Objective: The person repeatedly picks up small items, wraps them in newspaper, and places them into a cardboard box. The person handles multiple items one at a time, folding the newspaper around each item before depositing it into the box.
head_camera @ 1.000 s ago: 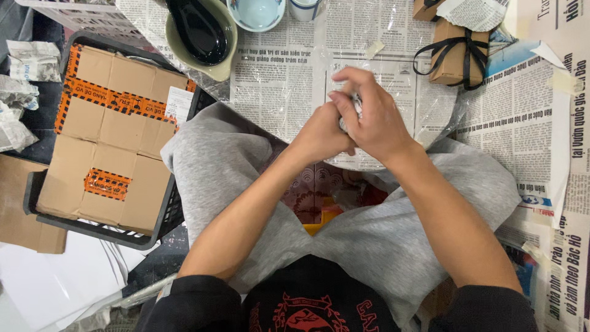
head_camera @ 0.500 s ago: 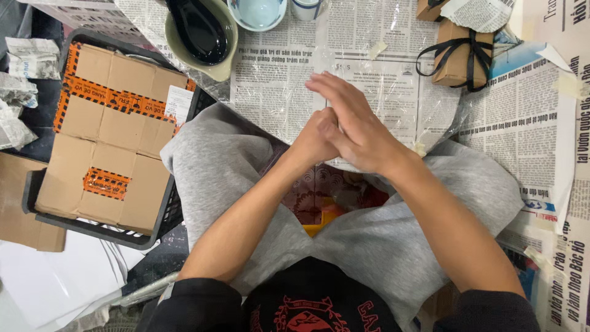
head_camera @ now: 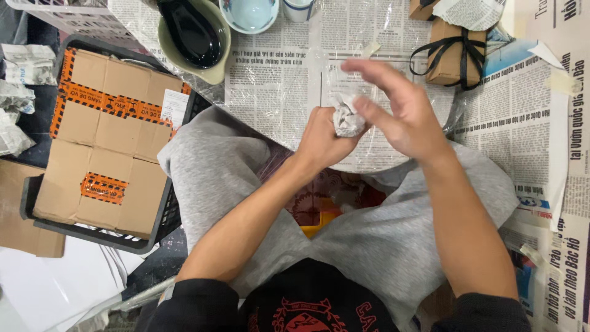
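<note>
My left hand (head_camera: 319, 138) is closed around a small crumpled ball of newspaper (head_camera: 348, 118) and holds it above my knees. Beside it on the right, my right hand (head_camera: 402, 110) has spread fingers, and its thumb and fingertips touch the ball. Both hands hover over a round surface covered in newspaper and clear film (head_camera: 276, 80). I sit cross-legged in grey trousers (head_camera: 221, 178).
A cardboard box with orange tape (head_camera: 104, 135) lies in a black crate (head_camera: 157, 230) at my left. A green bowl holding a black spoon (head_camera: 193, 37), a pale blue bowl (head_camera: 249, 13) and a brown parcel tied with black ribbon (head_camera: 455, 52) stand at the far edge.
My right hand has lifted off my left hand and spread its fingers, which uncovers the paper ball. Both hands shifted slightly to the right.
</note>
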